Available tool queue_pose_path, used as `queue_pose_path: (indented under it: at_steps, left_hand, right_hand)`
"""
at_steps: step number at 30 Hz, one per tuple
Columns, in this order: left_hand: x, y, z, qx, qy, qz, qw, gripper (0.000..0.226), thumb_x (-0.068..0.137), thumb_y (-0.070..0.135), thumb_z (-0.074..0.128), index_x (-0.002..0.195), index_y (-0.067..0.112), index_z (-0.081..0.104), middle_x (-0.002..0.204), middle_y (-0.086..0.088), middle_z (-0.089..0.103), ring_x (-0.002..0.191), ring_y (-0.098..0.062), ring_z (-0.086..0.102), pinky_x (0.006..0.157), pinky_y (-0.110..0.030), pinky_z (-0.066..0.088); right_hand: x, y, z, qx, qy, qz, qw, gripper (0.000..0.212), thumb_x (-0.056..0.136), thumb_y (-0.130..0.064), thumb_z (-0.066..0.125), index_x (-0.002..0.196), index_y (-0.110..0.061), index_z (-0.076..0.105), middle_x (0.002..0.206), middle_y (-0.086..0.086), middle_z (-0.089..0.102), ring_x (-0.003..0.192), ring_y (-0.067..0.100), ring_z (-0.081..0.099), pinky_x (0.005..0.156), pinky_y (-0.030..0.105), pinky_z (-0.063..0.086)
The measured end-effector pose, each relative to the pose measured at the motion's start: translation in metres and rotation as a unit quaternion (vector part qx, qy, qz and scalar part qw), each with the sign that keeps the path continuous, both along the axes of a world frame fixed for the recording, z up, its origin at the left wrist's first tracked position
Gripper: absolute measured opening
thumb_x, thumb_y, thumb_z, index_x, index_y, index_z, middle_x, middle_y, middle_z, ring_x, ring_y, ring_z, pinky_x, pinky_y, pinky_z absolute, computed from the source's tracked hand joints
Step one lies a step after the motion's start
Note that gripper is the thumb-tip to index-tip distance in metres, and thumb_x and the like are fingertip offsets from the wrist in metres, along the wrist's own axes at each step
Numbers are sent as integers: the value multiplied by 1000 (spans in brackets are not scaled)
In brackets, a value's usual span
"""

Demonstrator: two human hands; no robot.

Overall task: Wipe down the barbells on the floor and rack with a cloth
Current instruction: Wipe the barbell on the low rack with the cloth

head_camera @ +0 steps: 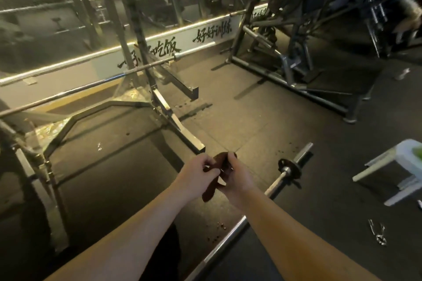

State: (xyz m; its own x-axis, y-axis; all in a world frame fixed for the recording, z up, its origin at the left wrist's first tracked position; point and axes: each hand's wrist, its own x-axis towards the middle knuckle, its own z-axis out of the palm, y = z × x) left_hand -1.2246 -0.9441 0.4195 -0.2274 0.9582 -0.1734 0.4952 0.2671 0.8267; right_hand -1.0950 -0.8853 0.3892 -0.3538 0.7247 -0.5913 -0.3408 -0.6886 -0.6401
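Squat rack [137,29] stands far L, w/ one barbell [68,91] resting across it, running up to the R. Behind the rack, a white banner [187,29] along the mirror wall bears black brush characters: "吃饭" just R of the rack post, then "好好训练" further R. The first characters sit behind the post, prob. another "好好", but I can't read them.

In front of the rack's base leg, both bare forearms reach out, wrists close together. L hand [196,172] has fingers curled, pinching a dark brown cloth [219,159]; R hand [235,178] grips the same cloth, thumb on top, a tail hanging below between the wrists.

R of the rack, the second barbell [275,186] lies on the floor, passing under the R forearm, one small plate near its far end. Further R: a white stool [392,166] and metal clips [376,232] on the mat.
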Motion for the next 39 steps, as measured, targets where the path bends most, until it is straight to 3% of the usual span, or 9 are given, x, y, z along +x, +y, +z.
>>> queue_pose_path:
  at_steps: [5, 11, 15, 20, 23, 27, 31, 36, 39]
  left_hand:
    - [-7, 81, -5, 22, -47, -11, 999, 11, 94, 34, 68, 105, 33, 67, 103, 8, 72, 100, -10, 69, 96, -41, 57]
    - [-58, 218, -34, 47, -1, 40, 998, 6, 99, 29, 66, 104, 31, 68, 101, 9, 68, 96, -7, 64, 91, -24, 53]
    - [-108, 325, -48, 41, -18, 69, 997, 7, 98, 31, 67, 105, 32, 68, 105, 11, 65, 100, -6, 60, 94, -25, 50]
    - [-175, 443, -35, 38, -43, 69, 996, 4, 95, 36, 68, 96, 37, 65, 98, 13, 64, 94, -5, 60, 83, -19, 45]
    - [-202, 496, -22, 52, -35, 97, 993, 3, 96, 32, 69, 95, 32, 66, 95, 11, 65, 90, -4, 60, 75, -11, 40]
    - [-230, 567, -25, 45, -29, 128, 990, 4, 95, 31, 69, 92, 31, 66, 92, 10, 66, 89, -7, 62, 81, -25, 49]
    - [-250, 643, -42, 30, -30, 162, 986, 7, 88, 30, 71, 83, 30, 67, 84, 10, 69, 85, -12, 65, 85, -40, 54]
    - [-264, 755, -60, 8, -11, 223, 975, 5, 88, 25, 72, 86, 26, 68, 80, 11, 68, 80, -11, 64, 79, -33, 53]
    - [-266, 822, -56, 5, 6, 271, 963, 4, 88, 21, 74, 90, 22, 71, 78, 12, 65, 78, -12, 63, 75, -29, 49]
  right_hand:
    - [-13, 81, 3, 6, -9, -12, 1000, 51, 101, -39, 60, 140, -7, 52, 133, 14, 65, 126, 32, 60, 113, 54, 43]
    - [-63, 218, -8, 51, -76, 7, 996, 37, 106, -29, 54, 135, -6, 53, 127, 13, 66, 121, 30, 62, 112, 54, 45]
    - [-116, 326, -19, 56, -126, 32, 990, 47, 106, -35, 51, 146, -9, 49, 132, 14, 65, 123, 32, 62, 107, 55, 49]
    - [-184, 449, 7, 63, -156, 49, 985, 27, 109, -29, 48, 127, -11, 56, 114, 9, 68, 104, 25, 65, 75, 40, 55]
    - [-216, 509, 18, 60, -162, 58, 983, 14, 108, -28, 51, 113, -18, 59, 108, 4, 67, 98, 21, 63, 69, 37, 53]
    - [-250, 585, 15, 72, -162, 85, 980, 15, 108, -28, 50, 107, -23, 64, 109, 2, 68, 101, 19, 63, 68, 36, 53]
    - [-272, 669, -10, 89, -162, 126, 975, 23, 106, -32, 53, 118, -19, 68, 111, 5, 70, 101, 18, 63, 85, 43, 55]
    - [-293, 795, -35, 108, -149, 202, 962, 27, 107, -32, 50, 115, -15, 68, 85, 6, 64, 76, 15, 57, 70, 35, 49]
    - [-302, 873, -38, 118, -140, 257, 949, 28, 107, -32, 50, 119, -13, 69, 95, 10, 73, 84, 19, 67, 77, 41, 52]
